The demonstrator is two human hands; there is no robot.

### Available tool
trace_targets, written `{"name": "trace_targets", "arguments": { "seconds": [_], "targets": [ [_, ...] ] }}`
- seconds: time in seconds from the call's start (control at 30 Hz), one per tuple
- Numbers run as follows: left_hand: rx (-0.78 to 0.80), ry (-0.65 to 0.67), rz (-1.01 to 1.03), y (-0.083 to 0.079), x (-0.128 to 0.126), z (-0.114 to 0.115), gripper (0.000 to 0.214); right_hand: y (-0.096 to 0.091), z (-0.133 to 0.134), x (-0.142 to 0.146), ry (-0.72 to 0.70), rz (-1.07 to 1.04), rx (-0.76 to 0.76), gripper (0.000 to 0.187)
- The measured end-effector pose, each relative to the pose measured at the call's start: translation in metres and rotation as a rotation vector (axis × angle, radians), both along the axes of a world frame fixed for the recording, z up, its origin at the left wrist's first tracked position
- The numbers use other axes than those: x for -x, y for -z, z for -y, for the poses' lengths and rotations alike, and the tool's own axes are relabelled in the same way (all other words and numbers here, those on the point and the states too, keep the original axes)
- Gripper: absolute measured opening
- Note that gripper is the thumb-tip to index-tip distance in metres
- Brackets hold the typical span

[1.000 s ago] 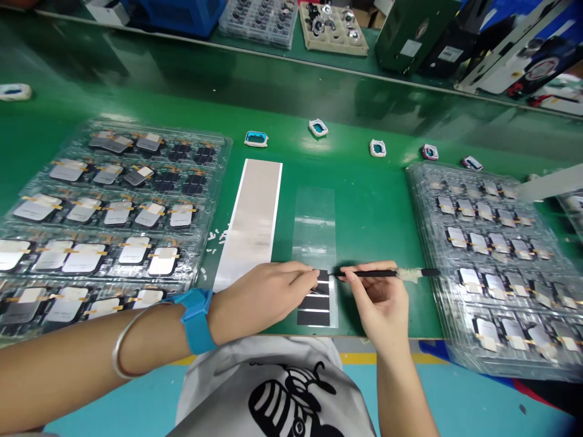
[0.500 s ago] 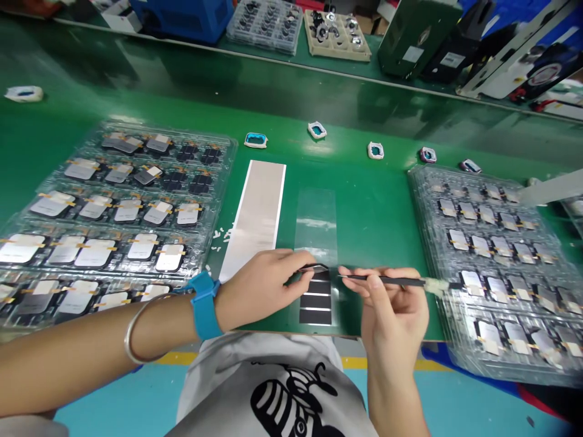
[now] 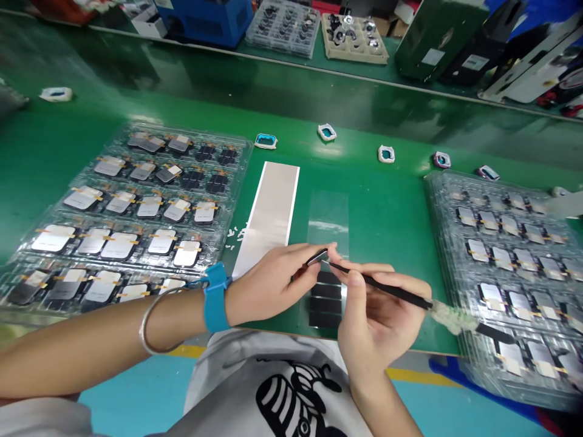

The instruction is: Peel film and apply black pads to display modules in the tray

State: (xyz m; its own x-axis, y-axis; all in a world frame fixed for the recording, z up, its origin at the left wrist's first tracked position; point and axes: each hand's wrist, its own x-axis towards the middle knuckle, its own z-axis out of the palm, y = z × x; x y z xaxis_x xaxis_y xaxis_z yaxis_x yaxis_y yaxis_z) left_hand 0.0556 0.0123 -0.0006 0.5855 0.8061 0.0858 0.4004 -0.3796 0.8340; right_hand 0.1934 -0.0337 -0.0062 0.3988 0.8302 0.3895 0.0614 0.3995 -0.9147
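My left hand [image 3: 273, 285] pinches a small dark strip [image 3: 317, 257] between thumb and forefinger. My right hand [image 3: 378, 309] is shut on black tweezers [image 3: 392, 289] with a pale fibrous wrap near the rear end, and their tip sits right beside that strip. Below both hands, several black strips [image 3: 325, 300] lie in a row on a clear film [image 3: 328, 218], partly hidden by my right fingers. To the left of the film lies a long silver-grey sheet with white edges [image 3: 268, 212].
Large clear blister trays [image 3: 234, 182] [image 3: 437, 194] holding rows of flat silver pads with amber tabs flank the work area. White-rimmed teal parts [image 3: 327, 132] line the green bench. Beyond a raised edge stand a blue crate [image 3: 204, 21] and parts trays.
My hands have come closer together and lifted the small strip off the film. The tweezers now slant down to the right. The whole view has shifted slightly.
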Motion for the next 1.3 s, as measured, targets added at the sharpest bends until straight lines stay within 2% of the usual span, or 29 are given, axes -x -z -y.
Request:
{"name": "trace_targets", "arguments": {
  "seconds": [0.23, 0.4, 0.83, 1.3],
  "targets": [
    [-0.071, 0.000, -0.039, 0.003, 0.001, 0.004, 0.048, 0.003, -0.002, 0.010, 0.044, 0.030, -0.056, 0.024],
    [-0.057, 0.015, -0.012, 0.004, 0.003, 0.005, 0.050, 0.004, -0.003, 0.011, 0.033, 0.043, -0.077, 0.026],
    [-0.042, 0.010, 0.022, 0.004, 0.003, 0.004, 0.050, 0.009, -0.003, 0.010, 0.041, 0.043, -0.083, 0.028],
    [-0.034, 0.002, -0.029, 0.004, 0.003, 0.003, 0.049, 0.012, -0.003, 0.008, 0.046, 0.059, -0.077, 0.028]
  ]
}}
